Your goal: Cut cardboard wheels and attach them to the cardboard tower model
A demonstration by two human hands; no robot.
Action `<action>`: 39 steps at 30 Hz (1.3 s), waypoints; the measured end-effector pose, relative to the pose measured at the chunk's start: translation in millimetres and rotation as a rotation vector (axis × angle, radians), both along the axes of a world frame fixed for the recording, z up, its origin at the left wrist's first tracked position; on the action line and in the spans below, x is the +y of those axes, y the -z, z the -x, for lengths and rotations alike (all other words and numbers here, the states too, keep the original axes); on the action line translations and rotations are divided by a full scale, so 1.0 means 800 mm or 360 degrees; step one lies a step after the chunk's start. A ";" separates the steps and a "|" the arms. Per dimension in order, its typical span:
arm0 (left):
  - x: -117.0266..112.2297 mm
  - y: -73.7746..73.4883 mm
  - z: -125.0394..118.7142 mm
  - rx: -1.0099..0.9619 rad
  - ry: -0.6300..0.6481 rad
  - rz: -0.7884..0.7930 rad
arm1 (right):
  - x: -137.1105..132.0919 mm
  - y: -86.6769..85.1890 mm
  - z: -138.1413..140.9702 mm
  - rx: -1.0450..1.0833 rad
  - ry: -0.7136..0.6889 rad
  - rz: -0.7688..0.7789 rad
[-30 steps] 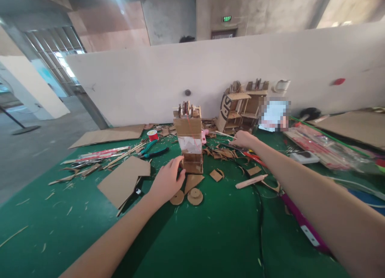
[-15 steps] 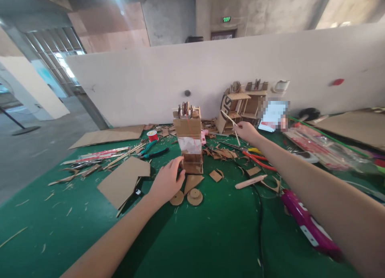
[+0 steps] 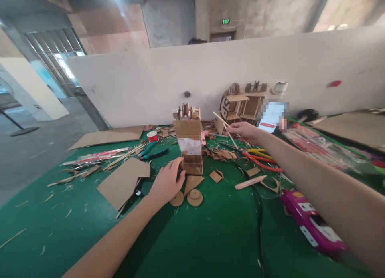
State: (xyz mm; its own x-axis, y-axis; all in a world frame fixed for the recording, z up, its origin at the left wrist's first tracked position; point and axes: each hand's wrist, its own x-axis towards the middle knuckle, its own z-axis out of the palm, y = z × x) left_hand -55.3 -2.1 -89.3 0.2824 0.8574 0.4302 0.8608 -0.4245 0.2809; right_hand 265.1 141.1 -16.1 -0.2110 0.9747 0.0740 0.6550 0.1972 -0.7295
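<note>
An upright cardboard tower [image 3: 188,128] stands in front of me, with small cardboard wheels on top and a red thread hanging down its face. My left hand [image 3: 167,181] rests against its lower left corner, fingers at the side and thumb in front. Pinched in my right hand [image 3: 245,131], to the right of the tower, are thin wooden sticks [image 3: 220,118]; one points up and left, another slants down. Two round cardboard discs [image 3: 195,197] and a cardboard scrap [image 3: 193,184] lie just below the tower's base.
Teal-handled pliers [image 3: 148,150] and a red thread spool [image 3: 152,137] lie left. Orange-handled pliers [image 3: 260,162], a magenta device [image 3: 313,222], a black cable [image 3: 260,230] and a phone [image 3: 272,115] are right. Another cardboard structure [image 3: 237,105] stands before the white partition [image 3: 144,85].
My right hand has moved a little left with the sticks, closer to the tower. My left hand stays at the tower's base.
</note>
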 end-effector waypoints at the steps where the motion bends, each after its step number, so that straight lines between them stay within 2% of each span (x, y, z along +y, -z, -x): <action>1: 0.000 0.000 0.000 0.0002 0.0000 -0.0005 | -0.001 -0.002 0.000 -0.0035 -0.0022 -0.0009; 4: -0.001 -0.001 0.000 0.0018 -0.0003 -0.0013 | -0.002 -0.005 0.000 -0.0189 -0.0007 -0.0075; 11: 0.000 0.001 0.000 -0.0010 0.0010 -0.0022 | 0.002 -0.004 -0.014 -0.0788 0.0307 -0.0303; 14: 0.000 0.002 0.000 -0.0023 0.0018 -0.0045 | -0.006 -0.009 -0.007 -0.0976 0.0292 -0.0340; 17: 0.001 0.003 0.000 -0.0067 -0.0018 -0.0121 | -0.022 -0.025 0.009 -0.1152 0.0239 -0.0269; 20: 0.002 0.000 0.000 -0.0189 -0.0033 -0.0217 | -0.051 -0.050 0.028 -0.1341 0.0153 -0.0167; 23: -0.004 -0.010 -0.001 -0.0334 0.0052 -0.0319 | -0.098 -0.072 0.048 -0.1456 -0.0002 -0.0110; 25: -0.011 -0.021 -0.003 -0.0410 0.0178 -0.0374 | -0.137 -0.080 0.063 -0.1475 -0.0110 -0.0140; 27: -0.020 -0.034 -0.008 -0.0432 0.0322 -0.0400 | -0.173 -0.083 0.079 -0.1389 -0.0326 -0.0304; 30: -0.030 -0.052 -0.015 -0.0335 0.0450 -0.0334 | -0.211 -0.074 0.104 -0.1194 -0.0414 -0.0658; 34: -0.031 -0.066 -0.012 0.0122 0.0436 -0.0390 | -0.222 -0.043 0.131 -0.1105 -0.0382 -0.0978; 37: -0.027 -0.077 0.016 0.0620 0.0351 -0.0374 | -0.213 -0.012 0.141 -0.0911 -0.0313 -0.1253; 39: -0.022 -0.083 0.049 0.0804 0.0257 -0.0298 | -0.205 0.011 0.143 -0.0726 -0.0104 -0.1381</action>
